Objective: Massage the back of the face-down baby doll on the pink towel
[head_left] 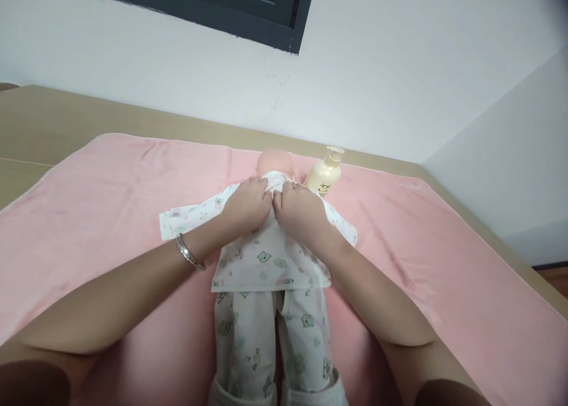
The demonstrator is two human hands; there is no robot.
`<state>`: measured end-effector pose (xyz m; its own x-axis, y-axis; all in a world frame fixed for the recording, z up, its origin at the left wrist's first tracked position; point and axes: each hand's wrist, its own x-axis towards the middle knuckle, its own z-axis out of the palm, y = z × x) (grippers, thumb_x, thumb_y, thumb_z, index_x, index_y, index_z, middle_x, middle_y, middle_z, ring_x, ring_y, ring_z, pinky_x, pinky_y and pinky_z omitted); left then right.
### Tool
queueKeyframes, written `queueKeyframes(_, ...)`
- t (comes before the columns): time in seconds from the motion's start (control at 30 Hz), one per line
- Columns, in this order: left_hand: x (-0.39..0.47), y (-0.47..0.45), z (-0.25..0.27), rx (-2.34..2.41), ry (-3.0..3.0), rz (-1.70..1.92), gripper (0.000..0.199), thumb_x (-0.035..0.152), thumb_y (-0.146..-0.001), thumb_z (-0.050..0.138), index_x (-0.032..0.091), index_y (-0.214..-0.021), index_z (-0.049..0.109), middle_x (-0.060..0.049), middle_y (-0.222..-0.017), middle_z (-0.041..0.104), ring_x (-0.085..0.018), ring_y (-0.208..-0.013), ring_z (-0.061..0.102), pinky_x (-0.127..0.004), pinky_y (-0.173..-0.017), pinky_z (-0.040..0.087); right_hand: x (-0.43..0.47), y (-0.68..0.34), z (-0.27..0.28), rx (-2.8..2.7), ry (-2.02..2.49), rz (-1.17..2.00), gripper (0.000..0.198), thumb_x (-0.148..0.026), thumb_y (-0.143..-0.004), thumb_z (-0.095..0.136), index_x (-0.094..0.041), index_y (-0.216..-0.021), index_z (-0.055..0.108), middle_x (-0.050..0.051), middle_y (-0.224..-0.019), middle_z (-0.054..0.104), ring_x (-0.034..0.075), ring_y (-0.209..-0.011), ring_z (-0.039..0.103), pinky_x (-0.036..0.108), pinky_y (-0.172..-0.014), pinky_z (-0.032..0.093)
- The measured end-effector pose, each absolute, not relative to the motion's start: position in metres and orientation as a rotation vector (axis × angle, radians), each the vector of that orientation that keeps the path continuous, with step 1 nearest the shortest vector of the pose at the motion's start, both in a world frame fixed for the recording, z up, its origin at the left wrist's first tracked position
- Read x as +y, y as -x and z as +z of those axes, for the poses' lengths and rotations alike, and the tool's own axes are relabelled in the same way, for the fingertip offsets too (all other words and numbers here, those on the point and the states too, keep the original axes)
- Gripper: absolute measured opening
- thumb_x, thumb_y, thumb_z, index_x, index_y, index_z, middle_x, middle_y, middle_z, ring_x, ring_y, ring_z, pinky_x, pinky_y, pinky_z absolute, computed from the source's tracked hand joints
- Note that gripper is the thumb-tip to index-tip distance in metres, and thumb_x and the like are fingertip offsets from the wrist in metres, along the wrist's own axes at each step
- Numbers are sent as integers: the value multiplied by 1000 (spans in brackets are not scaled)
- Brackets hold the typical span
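A baby doll [274, 162] lies stretched out with its bald head away from me. It wears a white printed baby shirt [270, 264] and matching trousers [255, 341] with turned-up cuffs. My left hand [248, 203] and my right hand [302, 210] are side by side on the shirt just below the neck. Their fingers are curled onto the cloth near the collar, with the thumbs close together at the middle. The sleeves spread out to both sides. Which way the doll faces is hard to tell, and my hands hide much of the upper shirt.
A pale yellow pump bottle [326, 172] stands just right of the doll's head. Under everything lies a pink blanket [146, 187] on a wooden surface [80, 113]. A white wall [377, 68] with a dark window frame [284, 33] rises behind.
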<state>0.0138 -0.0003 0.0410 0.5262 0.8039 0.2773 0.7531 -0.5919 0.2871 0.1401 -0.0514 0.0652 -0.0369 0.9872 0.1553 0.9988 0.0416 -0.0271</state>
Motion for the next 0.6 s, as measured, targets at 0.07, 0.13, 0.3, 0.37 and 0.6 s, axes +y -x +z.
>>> queueKeyframes(0.07,3,-13,38,1376,-2635,598,29,17,-96,34,15,-88,61,-13,-95,69,-28,-93,65,-42,-87,52,-57,-139,68,-2212,2046,-117,40,-27,-101,32,-5,-112,63,23,-114,70,34,-115,63,40,-98,46)
queueKeyframes(0.13,1,-14,34,1404,-2655,630,29,17,-96,34,14,-87,61,-15,-95,68,-31,-94,64,-46,-88,51,-55,-143,69,-2231,2011,-81,34,-25,-100,35,-10,-109,64,19,-112,71,30,-110,65,36,-93,48)
queueKeyframes(0.3,-15,-17,30,1382,-2695,691,22,14,-91,42,14,-96,63,-18,-106,67,-33,-105,62,-48,-98,47,-33,-154,60,-2108,2031,-82,39,-29,-101,30,-11,-111,63,16,-112,72,28,-102,67,35,-85,49)
queueKeyframes(0.37,-13,-17,31,1397,-2652,697,23,14,-92,41,13,-100,63,-18,-107,68,-32,-106,62,-46,-98,48,-30,-151,54,-2054,2038,-130,41,-28,-100,29,-10,-112,63,17,-112,72,29,-104,66,36,-88,49)
queueKeyframes(0.6,11,-13,34,1488,-2430,716,31,30,-99,39,12,-95,64,-14,-100,72,-28,-91,67,-39,-83,52,-41,-136,44,-1987,2004,-209,45,-27,-98,30,-10,-110,69,18,-113,73,31,-113,66,38,-98,49)
